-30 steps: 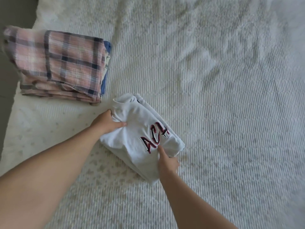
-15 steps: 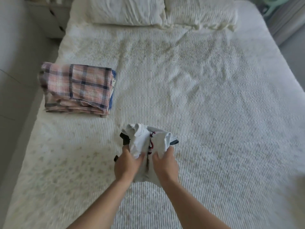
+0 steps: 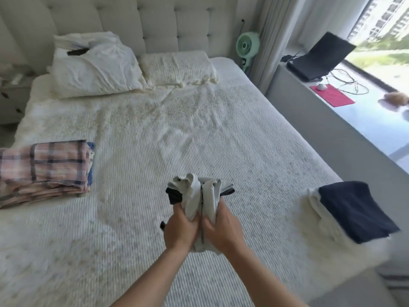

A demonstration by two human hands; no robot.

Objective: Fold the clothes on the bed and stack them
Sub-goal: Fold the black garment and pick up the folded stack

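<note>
Folded white shirt (image 3: 202, 202): lifted clear of the bed (image 3: 221, 134), near centre, squeezed into a bundle; dark trim showing at its left and right edges. Likely compressed so the folds hold during carrying.

Left hand (image 3: 180, 231) and right hand (image 3: 222, 229): side by side, touching, each grip closed round the lower part of the shirt. Two-handed hold probably to keep the layers from slipping apart.

Plaid stack (image 3: 44, 169): left edge of bed, flat, blue garment (image 3: 90, 165) showing beneath. Well apart from the shirt.

Dark stack (image 3: 354, 211): near right edge, navy piece on white items. Likewise well apart.

Destination of shirt: either stack; cannot tell which.

Pillows (image 3: 95, 65): far end, against headboard.
</note>
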